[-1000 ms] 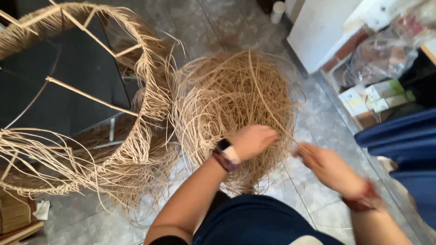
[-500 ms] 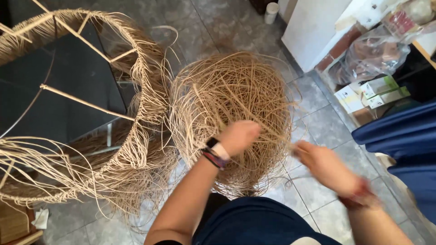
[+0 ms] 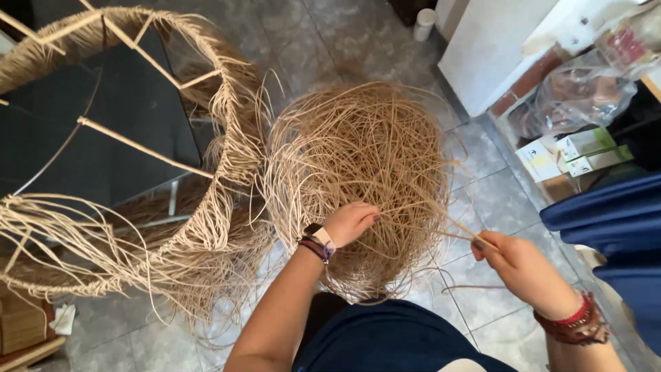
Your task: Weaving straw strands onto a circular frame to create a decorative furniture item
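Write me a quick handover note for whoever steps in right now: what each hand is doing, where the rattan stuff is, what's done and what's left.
Left hand: pressed into the tangled bundle of rattan strands on the tiled floor, fingers curled in the strands.
Right hand: pinching one strand pulled out to the right of the bundle.
Wrapped frame: left of the bundle, rim partly covered, loose ends hanging.
Done: one strand partly drawn free.
Left: that strand's far end is still in the tangle; bare spokes show on the frame.

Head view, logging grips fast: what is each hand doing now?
Left hand: closed in the rattan strand bundle.
Right hand: closed, pinching strands.
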